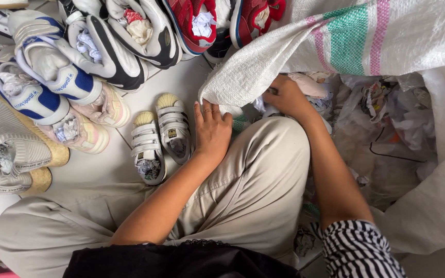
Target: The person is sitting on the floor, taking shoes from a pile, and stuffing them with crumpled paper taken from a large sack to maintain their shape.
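At the mouth of the woven plastic sack (pixel 336 46), right of the person's bent knee, the right hand (pixel 287 96) reaches in among crumpled paper (pixel 387 118); its fingers are curled, seemingly around a pale wad, though the sack's edge hides the grip. The left hand (pixel 212 128) rests flat and open on the knee, touching the sack's folded rim. The small strapped shoes (pixel 160 136) lie just left of it on the floor.

My left hand (pixel 212 131) rests on my knee (pixel 263 164), just right of a small pair of strap shoes (pixel 160 136). My right hand (pixel 287 95) reaches into the woven sack (pixel 346 41) on the right. Larger sneakers (pixel 78 56) lie behind and left.
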